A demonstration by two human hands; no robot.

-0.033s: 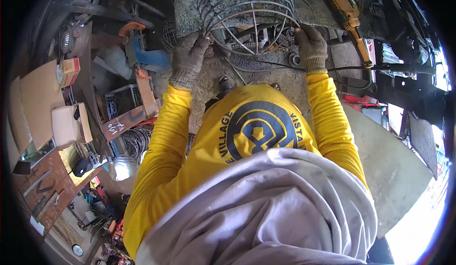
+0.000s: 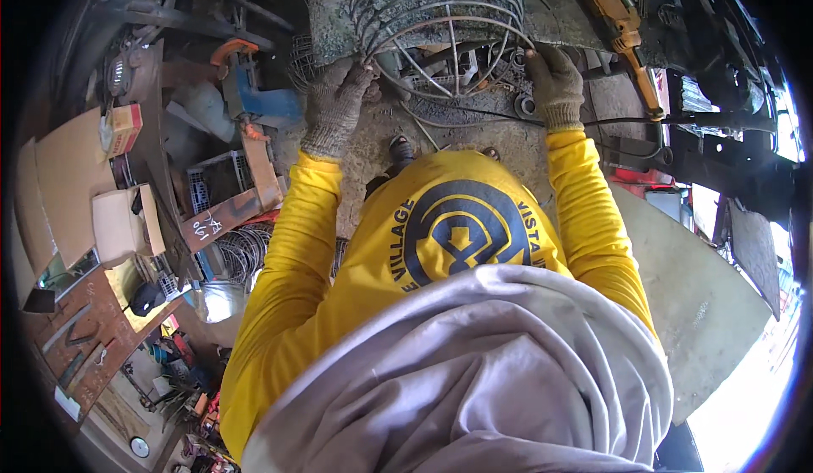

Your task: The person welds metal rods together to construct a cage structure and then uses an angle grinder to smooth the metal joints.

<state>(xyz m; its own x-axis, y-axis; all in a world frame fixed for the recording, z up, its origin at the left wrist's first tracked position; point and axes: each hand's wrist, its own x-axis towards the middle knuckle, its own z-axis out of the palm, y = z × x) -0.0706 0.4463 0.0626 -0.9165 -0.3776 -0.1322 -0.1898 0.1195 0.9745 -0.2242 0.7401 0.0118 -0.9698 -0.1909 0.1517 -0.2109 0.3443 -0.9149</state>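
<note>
A domed cage of bent metal rods [image 2: 453, 22], like a wire basket or guard, rests at the front edge of a grimy metal worktop [image 2: 330, 24]. Both my hands wear dirty knitted gloves. At the cage's left side my left hand [image 2: 337, 105] is closed, thumb and fingers pinching the end of its rim. On the opposite side my right hand [image 2: 556, 88] closes around the rim's other end, its fingertips partly hidden. Straight rods cross the cage's near, lower part, which overhangs the worktop edge.
An orange-brown power tool [image 2: 625, 37] lies at the right, with a dark cable [image 2: 627, 121] below it. To the left are a blue metal tool [image 2: 254, 96], cardboard boxes [image 2: 123, 223] and coiled wire rings [image 2: 241, 253]. A large pale sheet [image 2: 686, 295] leans at the right.
</note>
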